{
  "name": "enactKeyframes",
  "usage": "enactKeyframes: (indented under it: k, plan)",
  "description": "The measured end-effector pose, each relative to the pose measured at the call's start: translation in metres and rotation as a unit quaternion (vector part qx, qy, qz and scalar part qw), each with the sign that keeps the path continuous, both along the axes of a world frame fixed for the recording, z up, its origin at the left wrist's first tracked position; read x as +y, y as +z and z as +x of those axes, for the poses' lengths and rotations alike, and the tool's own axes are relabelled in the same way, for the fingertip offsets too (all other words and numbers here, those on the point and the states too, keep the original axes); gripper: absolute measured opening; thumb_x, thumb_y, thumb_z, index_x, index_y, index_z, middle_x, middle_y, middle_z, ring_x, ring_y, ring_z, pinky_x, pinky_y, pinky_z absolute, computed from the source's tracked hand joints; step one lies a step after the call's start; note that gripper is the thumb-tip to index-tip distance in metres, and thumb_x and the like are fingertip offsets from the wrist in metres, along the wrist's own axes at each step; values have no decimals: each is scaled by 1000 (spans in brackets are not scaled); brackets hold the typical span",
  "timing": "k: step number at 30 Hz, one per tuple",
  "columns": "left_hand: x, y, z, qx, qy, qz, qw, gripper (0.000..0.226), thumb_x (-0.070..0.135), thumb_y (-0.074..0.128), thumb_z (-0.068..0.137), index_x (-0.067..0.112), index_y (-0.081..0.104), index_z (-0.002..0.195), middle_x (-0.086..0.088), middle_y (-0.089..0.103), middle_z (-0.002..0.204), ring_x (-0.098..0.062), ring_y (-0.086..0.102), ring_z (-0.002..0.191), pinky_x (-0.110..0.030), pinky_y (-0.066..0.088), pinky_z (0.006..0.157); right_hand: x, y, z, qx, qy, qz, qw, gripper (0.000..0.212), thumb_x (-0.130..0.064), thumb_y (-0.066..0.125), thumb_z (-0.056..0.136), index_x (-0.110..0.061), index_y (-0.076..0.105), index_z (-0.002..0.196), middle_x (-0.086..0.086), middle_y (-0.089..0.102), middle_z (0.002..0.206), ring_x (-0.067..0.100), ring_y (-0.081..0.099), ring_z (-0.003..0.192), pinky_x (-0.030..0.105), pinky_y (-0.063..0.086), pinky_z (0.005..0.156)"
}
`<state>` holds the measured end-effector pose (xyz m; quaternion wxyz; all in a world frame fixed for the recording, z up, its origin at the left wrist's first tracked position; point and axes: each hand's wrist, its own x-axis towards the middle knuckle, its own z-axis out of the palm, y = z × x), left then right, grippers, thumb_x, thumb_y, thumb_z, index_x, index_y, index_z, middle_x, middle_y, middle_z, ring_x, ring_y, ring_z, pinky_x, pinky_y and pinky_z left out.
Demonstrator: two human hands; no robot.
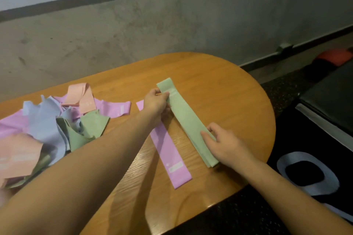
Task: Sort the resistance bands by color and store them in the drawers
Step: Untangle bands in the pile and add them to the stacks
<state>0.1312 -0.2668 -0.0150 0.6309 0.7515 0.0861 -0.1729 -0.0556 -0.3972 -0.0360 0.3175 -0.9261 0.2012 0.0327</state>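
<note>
A flat stack of green resistance bands (186, 118) lies diagonally on the wooden table (219, 86). My left hand (155, 102) pinches the stack's far end between thumb and fingers. Near the close end, my right hand (223, 144) rests on the green stack with fingers laid over it. A purple band (168, 155) lies flat just left of the green stack, partly under my left wrist. A jumbled pile of purple, blue, green and peach bands (47, 126) covers the table's left side. No drawers are in view.
The rounded table end and its front edge are close to my right arm. On the dark floor to the right lies a pale blue looped band (309, 172). A dark bench or mat (332, 93) stands at far right. A concrete wall rises behind the table.
</note>
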Motion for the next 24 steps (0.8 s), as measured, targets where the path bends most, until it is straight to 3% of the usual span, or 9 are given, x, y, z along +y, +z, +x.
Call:
enactKeyframes:
  k: [4, 6, 9, 11, 14, 19, 22, 24]
  plan:
    - [-8, -14, 11, -7, -21, 26, 999, 20, 19, 56, 101, 11, 60, 119, -8, 59, 71, -15, 55, 53, -26, 55, 51, -4, -8, 1, -39, 14, -103, 994, 32, -51, 48, 98, -23, 46, 84, -3, 58, 72, 20, 55, 74, 35, 33, 61]
    - [-11, -18, 13, -13, -25, 28, 999, 18, 16, 54, 102, 12, 60, 119, -7, 59, 75, -14, 56, 58, -25, 56, 53, -8, -21, 0, -116, 16, -108, 987, 25, -46, 55, 95, -26, 51, 81, -9, 53, 71, 13, 50, 73, 32, 33, 61]
    - [-14, -20, 15, -39, -22, 40, 998, 20, 10, 51, 103, 14, 56, 122, -5, 57, 81, -14, 58, 61, -25, 57, 54, -11, -37, -5, -203, 18, -86, 975, 16, -41, 56, 91, -28, 65, 96, -17, 57, 81, 3, 50, 77, 23, 37, 63]
    - [-14, -20, 18, -46, -26, 50, 997, 28, 8, 51, 102, 14, 53, 129, -5, 57, 86, -15, 61, 65, -28, 59, 58, -12, -42, -7, -207, 21, -78, 975, 25, -37, 57, 91, -30, 65, 113, -23, 53, 89, -2, 47, 81, 18, 35, 66]
    - [-12, -21, 21, -23, -35, 52, 998, 38, 2, 51, 100, 12, 49, 137, -4, 57, 86, -15, 62, 65, -27, 60, 58, -14, -44, -7, -201, 13, -54, 978, 31, -34, 60, 92, -33, 62, 123, -22, 48, 91, -1, 48, 83, 16, 37, 65]
    - [-4, -21, 16, -35, -59, 65, 996, 53, 2, 52, 99, 14, 39, 149, -7, 56, 101, -16, 63, 73, -28, 59, 64, -12, -43, -7, -189, 19, -66, 980, 43, -48, 49, 89, -33, 62, 126, -18, 54, 98, 4, 56, 91, 29, 52, 73]
    - [5, -20, 7, -71, -89, 122, 986, 51, 5, 54, 99, 18, 42, 146, -12, 58, 113, -16, 61, 63, -28, 54, 54, -11, -40, -9, -174, 21, -64, 982, 50, -58, 48, 84, -35, 62, 126, -18, 56, 106, 5, 55, 100, 26, 47, 76]
    - [10, -20, -1, -129, -135, 173, 967, 40, 8, 55, 97, 18, 53, 136, -10, 59, 118, -9, 59, 64, -17, 48, 55, -9, -39, -12, -169, 39, -67, 983, 56, -65, 51, 81, -33, 62, 126, -16, 57, 112, 6, 52, 106, 25, 44, 81]
